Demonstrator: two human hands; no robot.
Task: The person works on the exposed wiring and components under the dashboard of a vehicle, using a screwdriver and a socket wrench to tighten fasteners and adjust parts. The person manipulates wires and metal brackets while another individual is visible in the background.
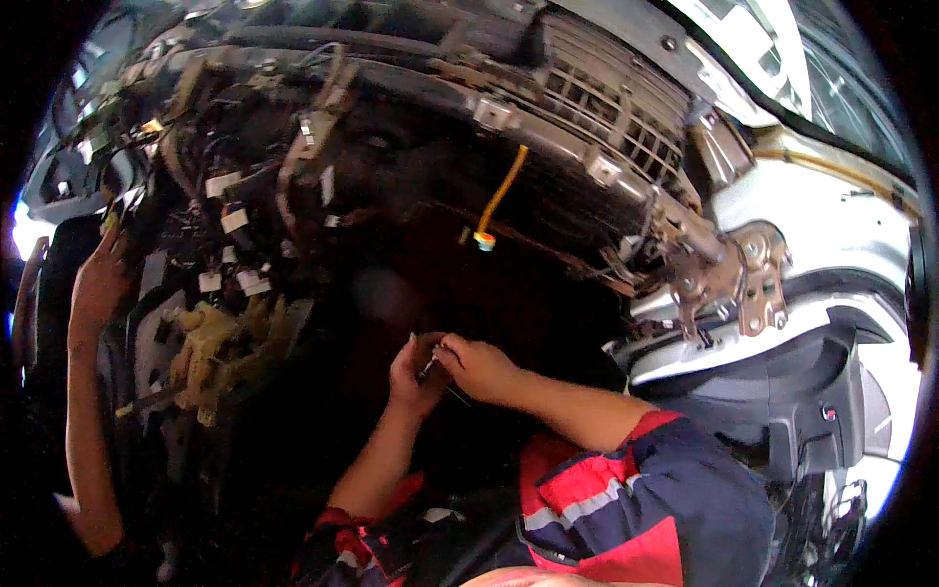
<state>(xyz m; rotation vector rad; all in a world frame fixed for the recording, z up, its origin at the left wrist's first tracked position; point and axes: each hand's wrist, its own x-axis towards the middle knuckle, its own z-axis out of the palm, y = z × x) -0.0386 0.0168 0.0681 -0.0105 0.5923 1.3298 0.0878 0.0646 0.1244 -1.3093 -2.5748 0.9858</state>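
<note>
My left hand [415, 380] and my right hand [481, 370] meet at the middle of the view, in front of the dark opening. Both are closed, with the fingertips close together around a small shiny metal piece [428, 366]. What kind of piece it is cannot be made out, as the fingers cover most of it. Above the hands and apart from them, a yellow cable [504, 191] hangs down from a metal crossbar [548, 139]. It ends in a small orange and white connector [484, 241].
A stripped car dashboard frame spans the far side. White connectors [235, 219] and wiring hang at left above a yellowish plastic bracket [210, 347]. Another person's arm [86, 391] reaches up at the far left. A brown metal bracket [748, 269] and a door panel [773, 401] stand at right.
</note>
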